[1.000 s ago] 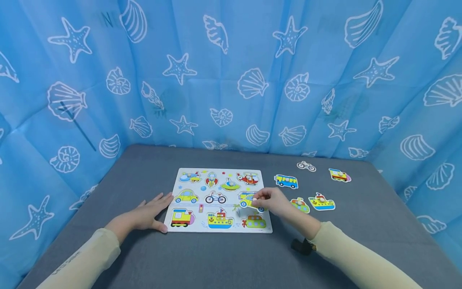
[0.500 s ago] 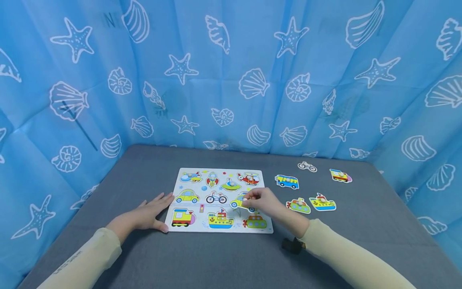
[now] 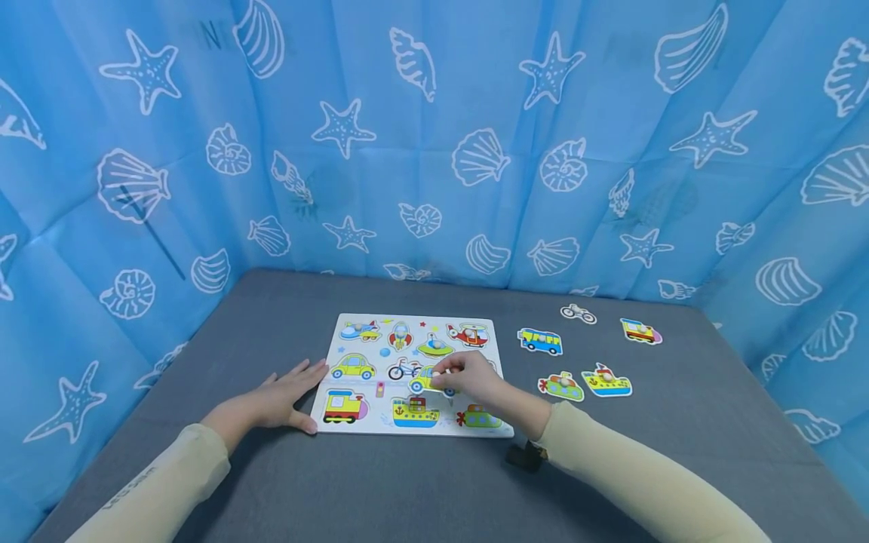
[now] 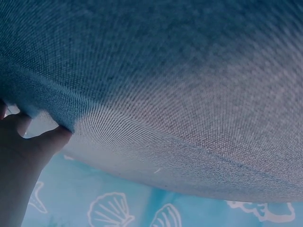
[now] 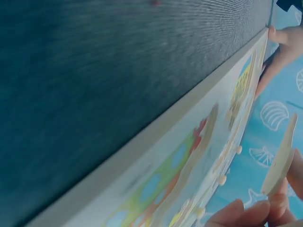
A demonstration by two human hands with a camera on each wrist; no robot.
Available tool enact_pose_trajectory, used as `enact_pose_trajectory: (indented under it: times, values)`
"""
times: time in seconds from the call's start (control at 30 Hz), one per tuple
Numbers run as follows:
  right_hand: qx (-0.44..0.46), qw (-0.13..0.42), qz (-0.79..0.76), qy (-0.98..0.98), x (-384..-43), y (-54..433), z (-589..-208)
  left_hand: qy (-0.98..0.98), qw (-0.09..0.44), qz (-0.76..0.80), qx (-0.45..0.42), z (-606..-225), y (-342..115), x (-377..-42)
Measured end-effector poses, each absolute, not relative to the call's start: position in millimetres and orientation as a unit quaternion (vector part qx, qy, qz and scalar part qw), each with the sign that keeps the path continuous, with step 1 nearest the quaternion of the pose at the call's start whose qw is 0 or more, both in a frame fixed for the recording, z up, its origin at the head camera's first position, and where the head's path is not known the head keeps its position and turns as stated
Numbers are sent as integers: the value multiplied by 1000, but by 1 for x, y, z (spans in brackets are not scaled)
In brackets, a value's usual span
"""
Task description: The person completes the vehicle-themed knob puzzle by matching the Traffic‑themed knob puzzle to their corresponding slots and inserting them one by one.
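My right hand pinches the knob of a yellow car puzzle piece. The piece hovers over the middle row of a white puzzle board, partly covering the bicycle picture. Edge-on in the right wrist view, the car piece is held off the board's surface. A matching car picture lies at the left of that row. My left hand rests at the board's left edge with fingers spread and touches it. Knobbed plane, rocket, saucer and helicopter pieces sit in the top row.
Loose pieces lie on the grey table right of the board: a blue bus, a bicycle, a train, a ship and a submarine. A blue shell-patterned curtain hangs behind the table.
My right hand has carried the car piece leftward over the board, from the right end of the middle row to beside the bicycle picture. My left hand stays at the board's edge.
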State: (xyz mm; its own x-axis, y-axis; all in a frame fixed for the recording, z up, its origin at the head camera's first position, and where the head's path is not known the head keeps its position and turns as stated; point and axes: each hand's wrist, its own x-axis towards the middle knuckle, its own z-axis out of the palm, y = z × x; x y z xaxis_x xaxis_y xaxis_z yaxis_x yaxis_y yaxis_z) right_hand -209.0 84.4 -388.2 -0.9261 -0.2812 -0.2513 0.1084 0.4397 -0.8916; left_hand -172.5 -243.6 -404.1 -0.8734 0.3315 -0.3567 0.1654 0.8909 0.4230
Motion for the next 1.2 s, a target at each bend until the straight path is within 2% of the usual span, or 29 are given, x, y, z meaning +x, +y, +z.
enact_pose_trajectory:
  times: [0.77,1.2]
  values:
    - [-47,220,-540,811,-225,18,-392,952,214,178,126,-406,-246,-174]
    - [-24,212,-491,845,-236,-15,-398,950,218,177,135,-413,-248,-180]
